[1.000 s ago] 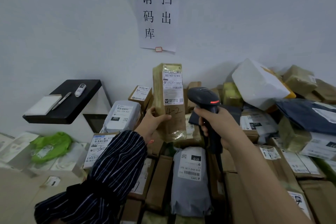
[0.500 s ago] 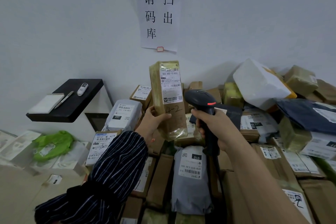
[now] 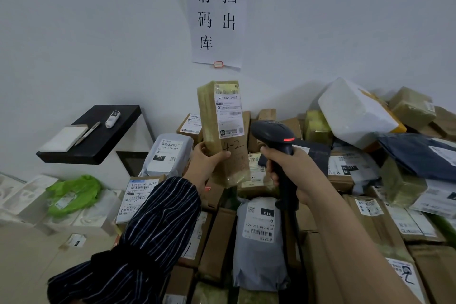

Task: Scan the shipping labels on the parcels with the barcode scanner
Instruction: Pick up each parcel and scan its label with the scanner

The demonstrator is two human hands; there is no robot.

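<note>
A tall narrow cardboard parcel (image 3: 217,145) wrapped in clear tape stands upright in the air, gripped near its lower part by my left hand (image 3: 206,163). Its white shipping label (image 3: 229,113) faces me, with "4-2" handwritten below it. My right hand (image 3: 286,168) grips the handle of a black barcode scanner (image 3: 274,133), whose head sits just right of the parcel, level with the label's lower edge. A red light glows on the scanner's side.
A heap of cardboard boxes and mailer bags fills the lower right, including a grey bag (image 3: 259,237), a white foam box (image 3: 352,111) and a dark bag (image 3: 419,155). A black shelf (image 3: 98,140) at left carries a pad, a pen and a marker. A green bag (image 3: 74,192) lies on white trays.
The parcel has tilted slightly to the left and shifted left a little in my left hand. The scanner has stayed beside it, dropping slightly.
</note>
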